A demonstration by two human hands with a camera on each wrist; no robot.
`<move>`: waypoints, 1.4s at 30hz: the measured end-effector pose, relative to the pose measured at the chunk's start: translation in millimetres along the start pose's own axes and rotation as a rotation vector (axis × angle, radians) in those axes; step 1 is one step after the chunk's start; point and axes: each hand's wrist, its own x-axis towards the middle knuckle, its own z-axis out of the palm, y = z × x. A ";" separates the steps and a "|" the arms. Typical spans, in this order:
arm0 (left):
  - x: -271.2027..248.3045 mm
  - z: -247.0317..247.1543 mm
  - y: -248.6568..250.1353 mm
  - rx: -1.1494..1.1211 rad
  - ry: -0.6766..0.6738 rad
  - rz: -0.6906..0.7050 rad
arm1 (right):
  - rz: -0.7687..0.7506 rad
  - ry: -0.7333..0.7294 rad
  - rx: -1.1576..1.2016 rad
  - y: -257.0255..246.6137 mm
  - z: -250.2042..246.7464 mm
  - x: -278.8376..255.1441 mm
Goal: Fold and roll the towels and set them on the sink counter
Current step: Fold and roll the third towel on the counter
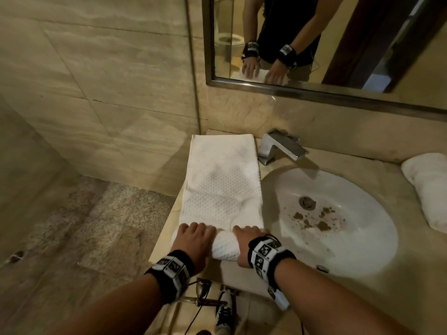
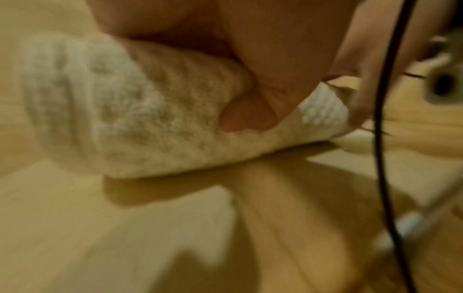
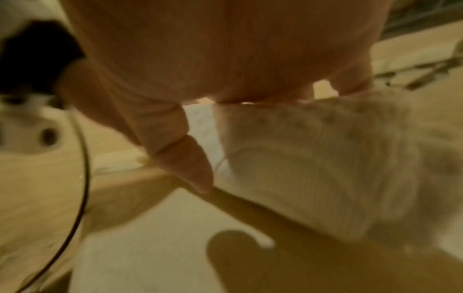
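Note:
A white textured towel [image 1: 223, 180] lies folded in a long strip on the beige counter [image 1: 167, 228], left of the sink. Its near end is wound into a thick roll [image 1: 226, 246]. My left hand [image 1: 193, 235] curls over the roll's left end, its thumb pressed into the cloth [image 2: 245, 117]. My right hand [image 1: 249, 240] curls over the right end, thumb [image 3: 185, 158] down beside the roll [image 3: 313, 158]. Both wrist views are blurred. A second rolled white towel [image 1: 428, 187] lies on the counter at the far right.
The white sink basin [image 1: 350, 243], with brown debris near its drain, sits right of the towel. A chrome faucet [image 1: 281, 147] stands behind it. A mirror [image 1: 314, 39] hangs above. A tiled wall and glass panel bound the counter's left side. The counter edge is close to my wrists.

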 end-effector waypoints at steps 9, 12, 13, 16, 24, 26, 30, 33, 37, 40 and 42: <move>38.0 -32.4 -7.1 0.010 -0.194 -0.007 | 0.148 0.052 -0.027 -9.5 16.3 -5.9; 20.4 -14.1 -3.7 0.059 0.050 0.036 | 0.130 0.027 0.088 -0.6 8.0 -1.8; 15.1 -7.0 -5.2 0.075 0.065 0.079 | 0.104 0.011 0.111 3.5 4.2 -0.6; 10.3 -0.2 -5.8 0.094 0.049 0.108 | 0.049 -0.093 0.118 12.3 -7.0 2.4; 41.2 -30.1 -2.6 -0.060 -0.257 0.008 | 0.108 0.100 -0.115 -20.2 13.6 -16.4; 35.6 -28.3 -0.6 -0.048 -0.196 -0.003 | 0.084 0.119 -0.108 -15.0 16.6 -13.2; 1.7 -2.7 8.0 0.076 -0.007 0.060 | 0.012 0.044 -0.029 1.0 3.2 -3.3; -10.1 6.0 12.0 0.111 -0.012 0.070 | -0.046 -0.082 0.005 6.7 -2.1 -6.3; 5.9 -11.6 10.5 -0.110 -0.129 0.050 | -0.026 -0.013 -0.116 -1.2 4.4 -13.6; 20.4 -25.6 3.5 -0.225 -0.311 0.032 | -0.003 0.002 -0.205 -12.6 5.0 -19.2; 19.1 -27.3 6.7 -0.149 -0.271 0.016 | -0.006 0.005 -0.149 -12.4 5.7 -17.4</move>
